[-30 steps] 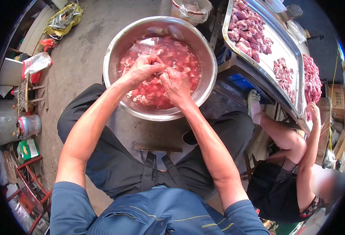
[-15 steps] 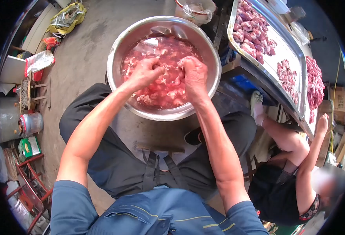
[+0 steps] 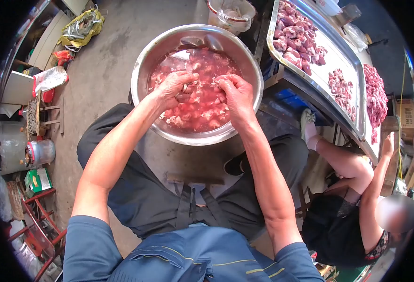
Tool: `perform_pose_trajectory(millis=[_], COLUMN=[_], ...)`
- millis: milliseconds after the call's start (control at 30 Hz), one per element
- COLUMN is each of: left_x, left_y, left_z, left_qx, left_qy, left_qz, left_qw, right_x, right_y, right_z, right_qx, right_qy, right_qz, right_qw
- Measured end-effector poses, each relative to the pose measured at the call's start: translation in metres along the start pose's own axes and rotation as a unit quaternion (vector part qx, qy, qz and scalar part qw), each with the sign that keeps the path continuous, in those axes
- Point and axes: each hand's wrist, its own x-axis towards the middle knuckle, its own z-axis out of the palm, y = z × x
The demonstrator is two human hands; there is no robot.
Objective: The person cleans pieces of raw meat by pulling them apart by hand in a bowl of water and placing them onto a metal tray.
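Observation:
A wide metal basin point(image 3: 140, 56) stands in front of me, filled with reddish water and many pale pink pieces of raw meat point(image 3: 207, 115). My left hand point(image 3: 175, 88) is over the left half of the basin, its fingers curled together at the water; a small pale bit shows by the fingertips, too small to name. Opposite it, my right hand point(image 3: 237, 94) pinches thumb and fingers together above the meat. What lies in that pinch is mostly hidden. Two shiny metal shapes point(image 3: 213, 42) rest against the basin's far inner wall.
To the right, a large metal tray point(image 3: 331, 54) carries a pile of dark red meat point(image 3: 296, 40) and a smaller heap of pieces point(image 3: 342, 91). More meat point(image 3: 375, 96) lies beyond it. A lined bucket point(image 3: 233, 19) stands behind the basin. Another person point(image 3: 341, 221) sits at right.
My right hand has lowered and no longer shows the pink meat bulging above its fingers and hanging below. My left hand has turned, its fingers reaching more to the right. The view has shifted slightly.

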Motion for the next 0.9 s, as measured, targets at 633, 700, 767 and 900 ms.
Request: perform_pose_trajectory(millis=[633, 700, 767, 900], left_x=[0.010, 0.013, 0.010, 0.008], left_y=[-0.006, -0.010, -0.007, -0.006], left_z=[-0.004, -0.008, -0.004, 0.001], left_qx=[0.087, 0.058, 0.047, 0.033], left_qy=[0.015, -0.003, -0.021, -0.024], left_qz=[0.056, 0.060, 0.053, 0.045], left_qw=[0.995, 0.996, 0.997, 0.998], right_x=[-0.018, -0.033, -0.037, -0.029], right_y=[-0.206, -0.227, -0.235, -0.225], right_z=[-0.239, -0.230, -0.233, -0.221], right_qx=[-0.758, -0.720, -0.750, -0.752], right_qy=[0.235, 0.260, 0.288, 0.281], right_qz=[-0.190, -0.122, -0.110, -0.108], right_qw=[0.579, 0.632, 0.586, 0.586])
